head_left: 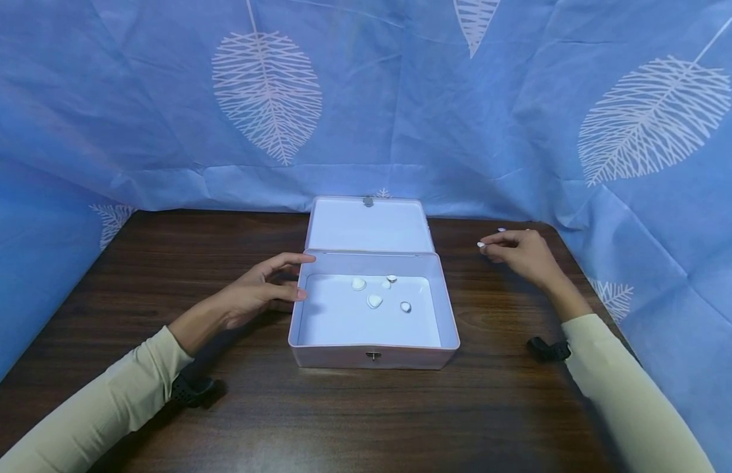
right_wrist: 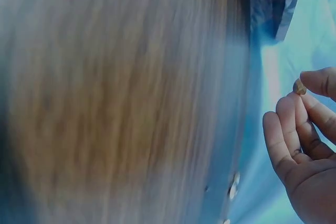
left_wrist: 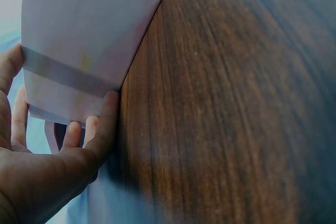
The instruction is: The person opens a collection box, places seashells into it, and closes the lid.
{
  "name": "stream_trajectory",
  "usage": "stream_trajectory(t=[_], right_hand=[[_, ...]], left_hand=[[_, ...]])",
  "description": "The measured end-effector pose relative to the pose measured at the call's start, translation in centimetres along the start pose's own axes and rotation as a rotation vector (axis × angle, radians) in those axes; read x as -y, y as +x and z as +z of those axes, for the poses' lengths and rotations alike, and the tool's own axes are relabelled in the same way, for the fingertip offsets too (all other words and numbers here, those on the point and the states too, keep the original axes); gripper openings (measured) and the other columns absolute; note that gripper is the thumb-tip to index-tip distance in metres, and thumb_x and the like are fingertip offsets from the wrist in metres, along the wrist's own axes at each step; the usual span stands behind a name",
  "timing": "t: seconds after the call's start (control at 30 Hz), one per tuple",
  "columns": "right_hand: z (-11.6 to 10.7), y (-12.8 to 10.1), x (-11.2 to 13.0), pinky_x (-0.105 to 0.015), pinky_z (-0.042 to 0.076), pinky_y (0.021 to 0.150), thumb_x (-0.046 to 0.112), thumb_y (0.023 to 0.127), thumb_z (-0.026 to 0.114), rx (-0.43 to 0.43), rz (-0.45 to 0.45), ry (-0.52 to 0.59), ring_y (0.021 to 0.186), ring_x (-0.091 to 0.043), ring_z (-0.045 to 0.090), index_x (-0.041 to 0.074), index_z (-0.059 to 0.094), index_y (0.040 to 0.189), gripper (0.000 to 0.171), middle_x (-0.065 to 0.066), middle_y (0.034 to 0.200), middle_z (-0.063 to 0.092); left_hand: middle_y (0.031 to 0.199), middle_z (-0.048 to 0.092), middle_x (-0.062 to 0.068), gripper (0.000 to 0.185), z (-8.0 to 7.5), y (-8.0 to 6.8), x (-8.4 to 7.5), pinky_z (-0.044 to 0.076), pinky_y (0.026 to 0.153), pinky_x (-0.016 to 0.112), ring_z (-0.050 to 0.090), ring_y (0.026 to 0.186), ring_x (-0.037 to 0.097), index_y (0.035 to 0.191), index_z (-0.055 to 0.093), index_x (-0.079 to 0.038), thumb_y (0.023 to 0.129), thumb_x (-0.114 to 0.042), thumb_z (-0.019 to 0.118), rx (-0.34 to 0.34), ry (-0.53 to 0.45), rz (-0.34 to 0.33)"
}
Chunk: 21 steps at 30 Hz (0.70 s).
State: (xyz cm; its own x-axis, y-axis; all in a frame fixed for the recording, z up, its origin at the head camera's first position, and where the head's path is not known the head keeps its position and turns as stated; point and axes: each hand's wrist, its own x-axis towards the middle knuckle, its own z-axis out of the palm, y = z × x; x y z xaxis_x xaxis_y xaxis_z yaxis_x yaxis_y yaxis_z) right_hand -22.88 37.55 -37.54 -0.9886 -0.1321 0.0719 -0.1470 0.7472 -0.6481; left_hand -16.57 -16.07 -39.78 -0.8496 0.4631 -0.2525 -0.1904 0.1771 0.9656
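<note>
My left hand (head_left: 253,292) rests against the left side of an open white tin box (head_left: 372,356), its fingers fairly straight. In the left wrist view, its fingertips touch the outer wall (left_wrist: 79,40) close to the wooden table. Several small whitish shells (head_left: 374,301) lie spread on the box floor. Off to the right of the box, my right hand (head_left: 522,253) pinches a small shell (head_left: 481,244) between thumb and fingertip. That shell looks brownish in the right wrist view (right_wrist: 300,87), with the other fingers loosely bent below it.
The box lid (head_left: 368,223) is folded back toward the curtain. Another small shell (head_left: 501,229) lies near the table's far right edge, beyond my right hand. A blue curtain (head_left: 401,98) with white leaf prints hangs behind and beside the dark wooden table (head_left: 366,420).
</note>
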Motion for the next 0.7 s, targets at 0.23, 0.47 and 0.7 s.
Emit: stream_trajectory(t=[0.23,0.47,0.7], right_hand=[[0.9,-0.9,2.3,-0.016,0.056,0.080,0.037,0.109,0.076,0.005,-0.022,-0.001,0.089,0.005,0.069,0.008,0.084,0.133,0.038,-0.017,0.124,0.083],[1.8,-1.4,4.0,-0.021,0.059,0.079,0.038,0.109,0.077,0.011,-0.073,0.032,0.093,-0.004,0.073,0.013,0.085,0.130,0.034,-0.015,0.123,0.084],[2.4,-1.9,5.5,-0.023,0.058,0.079,0.042,0.107,0.079,0.004,-0.107,0.042,0.094,-0.007,0.074,0.017,0.087,0.127,0.033,-0.010,0.126,0.085]], left_hand=[[0.172,0.033,0.021,0.080,0.0,0.0,0.0,0.059,0.108,0.041,0.051,0.143,0.039,0.171,0.049,-0.019,0.100,-0.015,0.085,0.005,-0.003,0.005],[0.171,0.034,0.022,0.081,-0.1,0.0,0.1,0.059,0.108,0.040,0.052,0.140,0.038,0.171,0.047,-0.017,0.100,-0.014,0.085,0.009,0.000,0.013],[0.177,0.031,0.019,0.082,-0.1,0.0,0.1,0.059,0.109,0.040,0.051,0.145,0.041,0.172,0.046,-0.016,0.100,-0.013,0.084,0.012,-0.008,0.015]])
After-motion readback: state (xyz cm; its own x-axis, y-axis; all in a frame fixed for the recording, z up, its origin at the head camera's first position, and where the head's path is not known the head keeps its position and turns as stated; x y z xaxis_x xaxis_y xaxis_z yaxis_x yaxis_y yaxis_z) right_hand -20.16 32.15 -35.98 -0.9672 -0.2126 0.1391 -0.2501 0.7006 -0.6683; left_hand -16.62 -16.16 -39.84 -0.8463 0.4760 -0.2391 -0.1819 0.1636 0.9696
